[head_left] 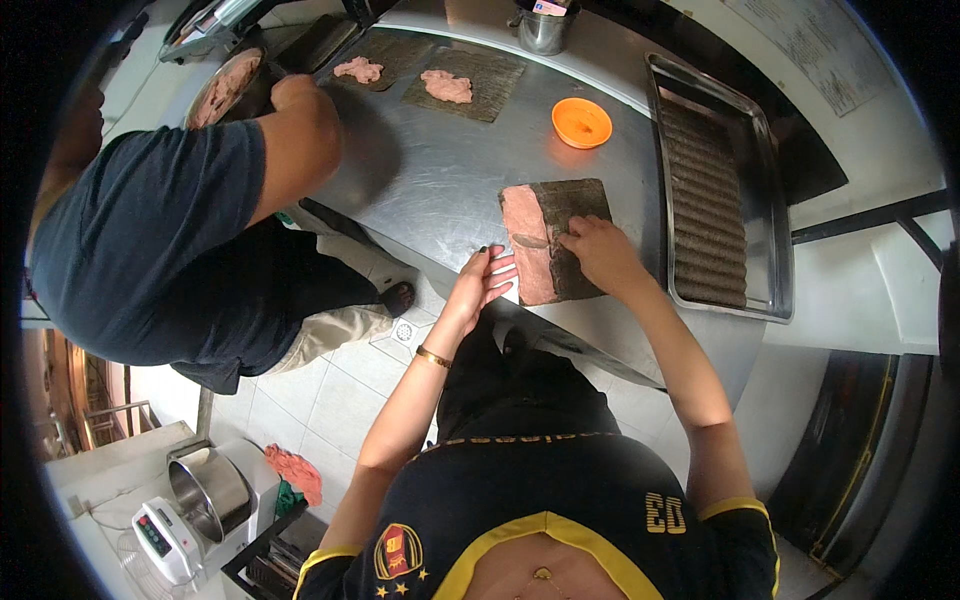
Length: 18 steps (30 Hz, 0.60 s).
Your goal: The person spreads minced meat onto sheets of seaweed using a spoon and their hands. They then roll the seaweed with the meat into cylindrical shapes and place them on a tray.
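Observation:
On the steel table in front of me lies a dark seaweed sheet [575,275]. Pink minced paste [531,275] covers a band along its left side. My right hand [600,252] is closed around a spreading knife [530,241], whose rounded blade rests flat on the paste; the handle is hidden in my fingers. At the sheet's left edge, my left hand [485,284] holds nothing, its fingers apart and their tips close to or touching the edge.
A steel tray [778,230] at right holds several dark seaweed rolls [705,190]. Beyond my sheet sits an orange bowl [581,123]. Farther back are two seaweed sheets with pink paste [446,86] and a metal cup [542,32]. At left, a co-worker [170,230] reaches toward a paste bowl [226,88].

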Tool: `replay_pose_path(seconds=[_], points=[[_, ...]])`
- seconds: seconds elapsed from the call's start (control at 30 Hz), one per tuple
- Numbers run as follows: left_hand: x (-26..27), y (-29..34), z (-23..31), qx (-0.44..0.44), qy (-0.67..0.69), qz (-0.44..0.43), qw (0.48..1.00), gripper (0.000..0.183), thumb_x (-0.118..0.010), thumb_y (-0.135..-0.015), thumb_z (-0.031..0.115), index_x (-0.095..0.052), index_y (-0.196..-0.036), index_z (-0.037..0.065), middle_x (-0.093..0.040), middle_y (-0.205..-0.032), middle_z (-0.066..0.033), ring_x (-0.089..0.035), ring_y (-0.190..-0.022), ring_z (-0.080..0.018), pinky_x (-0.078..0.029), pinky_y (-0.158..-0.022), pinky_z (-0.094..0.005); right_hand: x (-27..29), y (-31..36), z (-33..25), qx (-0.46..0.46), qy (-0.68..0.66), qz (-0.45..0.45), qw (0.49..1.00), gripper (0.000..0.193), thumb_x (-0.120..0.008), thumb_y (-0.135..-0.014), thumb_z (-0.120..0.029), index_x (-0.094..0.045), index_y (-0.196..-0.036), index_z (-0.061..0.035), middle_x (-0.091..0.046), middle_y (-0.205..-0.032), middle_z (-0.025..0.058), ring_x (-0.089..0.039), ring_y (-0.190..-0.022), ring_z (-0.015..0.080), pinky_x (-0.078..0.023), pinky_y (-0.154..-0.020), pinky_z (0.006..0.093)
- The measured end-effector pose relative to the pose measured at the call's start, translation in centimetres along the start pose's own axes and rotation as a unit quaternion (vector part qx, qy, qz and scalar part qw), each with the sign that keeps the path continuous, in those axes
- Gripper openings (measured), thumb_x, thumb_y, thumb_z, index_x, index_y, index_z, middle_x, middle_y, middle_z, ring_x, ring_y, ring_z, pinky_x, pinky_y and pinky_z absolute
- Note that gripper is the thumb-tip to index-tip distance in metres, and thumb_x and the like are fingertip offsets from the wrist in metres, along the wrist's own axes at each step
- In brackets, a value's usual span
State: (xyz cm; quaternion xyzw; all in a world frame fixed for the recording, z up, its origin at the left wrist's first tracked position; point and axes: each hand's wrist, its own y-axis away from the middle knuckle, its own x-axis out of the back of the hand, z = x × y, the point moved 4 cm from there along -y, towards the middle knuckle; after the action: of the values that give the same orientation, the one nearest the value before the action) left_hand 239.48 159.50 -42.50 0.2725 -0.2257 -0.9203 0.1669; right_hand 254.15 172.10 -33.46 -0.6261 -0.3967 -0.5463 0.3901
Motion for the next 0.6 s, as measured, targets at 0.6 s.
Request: replay_pose_path(seconds=[0.6], points=[[0.1, 1.4, -0.7, 0.009, -0.018, -0.028, 0.999, 0.047, -0.028, -0.1, 0.037, -0.04, -0.129, 0.003, -0.054, -0.123, -0.0114, -0.057, -0.108, -0.0204, -0.047, -0.091, -0.0312, 0.8, 4.2, -1.6, -0.085, -0.001, -0.005, 0.996, 0.018, -0.051, -0.078, -0.011, -0.065, -0.089, -0.0054, -0.056, -0.092, 0.0098, -0.057, -0.089, 0.0259, -0.048, -0.076, 0.0389]])
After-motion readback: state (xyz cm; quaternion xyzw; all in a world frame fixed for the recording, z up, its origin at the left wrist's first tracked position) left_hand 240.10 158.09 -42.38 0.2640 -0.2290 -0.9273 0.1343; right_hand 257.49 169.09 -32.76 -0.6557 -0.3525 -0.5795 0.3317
